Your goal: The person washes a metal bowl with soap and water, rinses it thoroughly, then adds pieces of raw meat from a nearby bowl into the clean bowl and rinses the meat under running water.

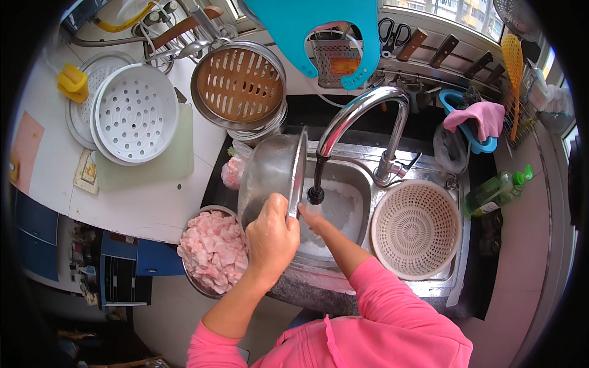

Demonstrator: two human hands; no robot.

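A large stainless steel basin (pixel 271 172) is tipped on its side at the left edge of the sink, its mouth facing the tap. My left hand (pixel 274 232) grips its near rim, knuckles up. My right hand (pixel 310 220) reaches to the basin's mouth just below the tap's black spout (pixel 316 195); the fingers are hidden by the rim and the water. Suds and water lie in the steel sink bowl (pixel 343 211). Beside the basin, a metal bowl (pixel 202 290) is heaped with pale pink pieces of raw meat or fat (pixel 216 250).
A beige plastic colander (pixel 416 230) sits right of the sink bowl. The chrome tap (pixel 363 103) arches over the sink. A green detergent bottle (pixel 497 193) lies at the right. White perforated steamer trays (pixel 135 115), a steamer pot (pixel 239 85) and a bagged item (pixel 234 170) stand left.
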